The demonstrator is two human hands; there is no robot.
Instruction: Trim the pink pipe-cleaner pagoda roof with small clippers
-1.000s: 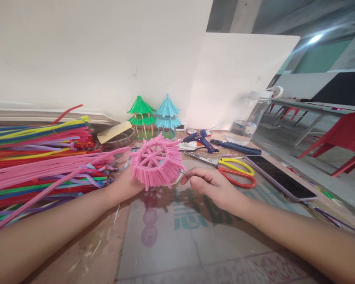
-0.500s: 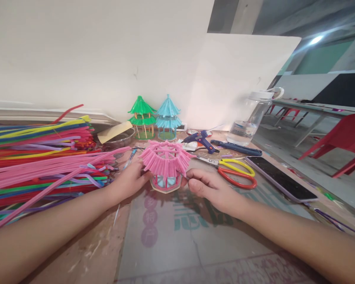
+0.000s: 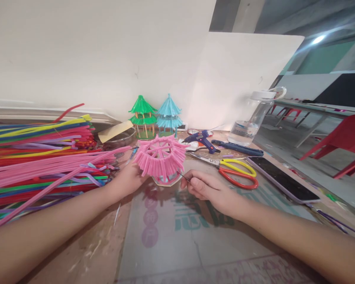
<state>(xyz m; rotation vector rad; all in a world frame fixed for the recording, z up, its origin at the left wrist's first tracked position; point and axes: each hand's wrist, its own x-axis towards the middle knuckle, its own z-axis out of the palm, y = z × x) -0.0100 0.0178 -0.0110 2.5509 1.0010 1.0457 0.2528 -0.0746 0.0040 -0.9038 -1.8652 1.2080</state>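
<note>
A pink pipe-cleaner model [image 3: 160,157] with a fringed round roof stands on the table just in front of me, its small base touching the surface. My left hand [image 3: 127,180] grips it from the left, fingers hidden behind the fringe. My right hand [image 3: 207,188] sits to its right with thumb and forefinger pinched on a thin dark wire [image 3: 184,177] that points at the model's lower edge.
A big heap of coloured pipe cleaners [image 3: 38,154] covers the left side. Green [image 3: 142,115] and blue [image 3: 168,114] finished models stand by the wall. To the right lie a glue gun [image 3: 199,140], scissors [image 3: 233,171], a phone [image 3: 282,178] and a water bottle [image 3: 251,122].
The pink model was first tipped toward me showing its underside, then set upright on its base. It now leans slightly and sits a little further left. My right hand drew back a bit.
</note>
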